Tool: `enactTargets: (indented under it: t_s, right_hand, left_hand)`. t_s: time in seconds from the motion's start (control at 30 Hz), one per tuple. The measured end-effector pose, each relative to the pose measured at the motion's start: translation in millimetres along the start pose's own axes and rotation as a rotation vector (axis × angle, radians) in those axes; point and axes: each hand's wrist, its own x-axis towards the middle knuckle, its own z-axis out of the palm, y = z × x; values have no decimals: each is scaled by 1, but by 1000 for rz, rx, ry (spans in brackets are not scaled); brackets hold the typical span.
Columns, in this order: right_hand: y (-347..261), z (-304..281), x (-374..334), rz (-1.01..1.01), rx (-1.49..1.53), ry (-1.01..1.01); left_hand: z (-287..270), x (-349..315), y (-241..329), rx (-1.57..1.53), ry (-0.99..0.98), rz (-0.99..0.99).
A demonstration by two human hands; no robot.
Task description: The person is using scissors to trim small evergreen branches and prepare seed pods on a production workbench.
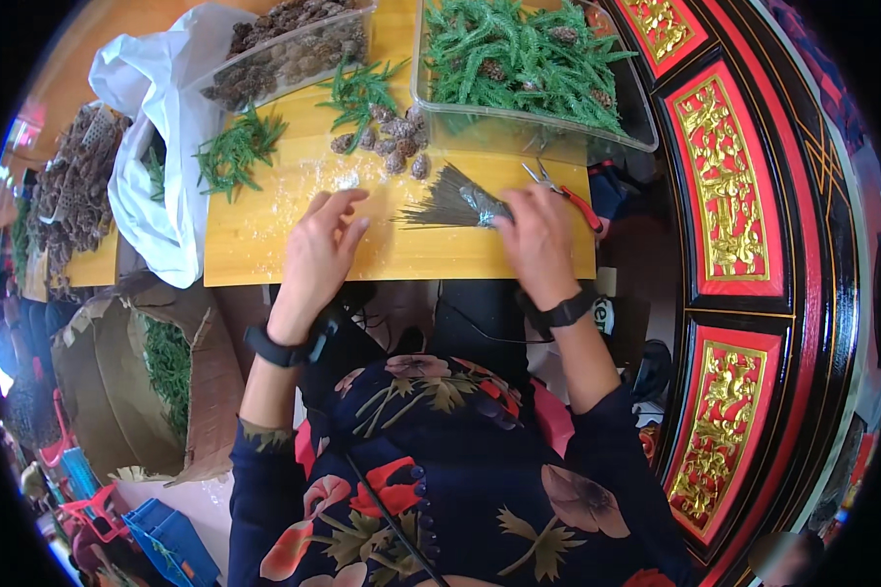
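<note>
Pine cones (405,147) lie behind the stem bundle (448,203) (pliers (581,207) to its right).

The dark blue garment (470,489) has red and pink flowers (392,486) and green leaves (548,556); both wrists (292,318) carry black bands (570,310).

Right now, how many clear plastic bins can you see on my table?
2: one bin at upper left, holding pinecones; a second bin at upper right, holding green sprigs. Others may be hidden.
</note>
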Motion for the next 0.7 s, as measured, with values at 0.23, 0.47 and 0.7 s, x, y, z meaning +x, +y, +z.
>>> enactTargets:
  t_s: [0.23,0.47,0.7]
  right_hand:
    - [-37,39,10,-96,-99,-105]
    - [-31,44,5,-103,39,-38]
    - [-33,35,7,-68,120,-71]
  left_hand:
    - [41,64,1,455,113,406]
    - [47,76,-2,681,18,454]
    - [27,60,-7,362,136,339]
